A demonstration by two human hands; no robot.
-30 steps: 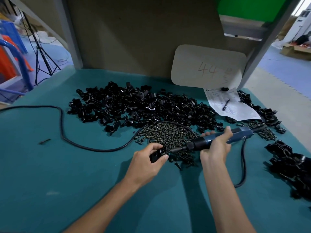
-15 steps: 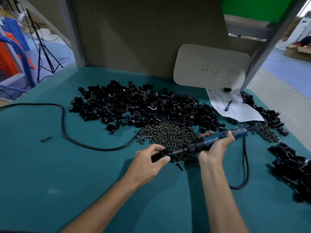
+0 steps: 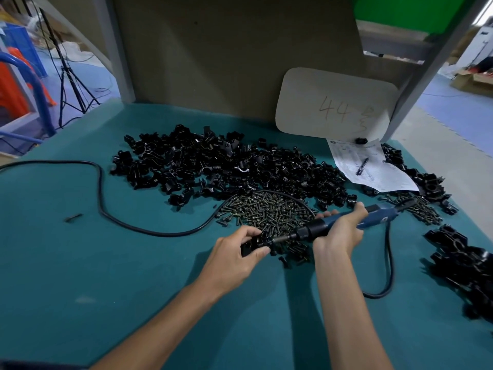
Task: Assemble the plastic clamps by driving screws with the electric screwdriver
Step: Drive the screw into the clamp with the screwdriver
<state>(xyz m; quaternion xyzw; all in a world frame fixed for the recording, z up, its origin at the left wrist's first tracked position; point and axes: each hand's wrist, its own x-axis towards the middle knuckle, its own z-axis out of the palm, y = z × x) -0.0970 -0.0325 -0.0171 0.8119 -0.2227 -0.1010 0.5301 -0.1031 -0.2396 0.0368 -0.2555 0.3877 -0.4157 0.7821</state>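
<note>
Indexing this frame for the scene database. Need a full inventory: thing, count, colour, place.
table: one, teal mat, under everything
loose clamp parts: big heap, black, back centre
screws: two heaps, dark brass, centre and right
right-edge clamps: one heap, black, right edge
clamp: one, black, at the driver tip
electric screwdriver: one, blue and black, centre right
cord: one, black, loops over the mat's left side
paper sheet: one, white, back right
pen: one, dark, on the sheet
card: one, off-white, marked 44, against the back panel
tripod: one, black, floor at left
left hand: grips the clamp
right hand: grips the screwdriver
</note>
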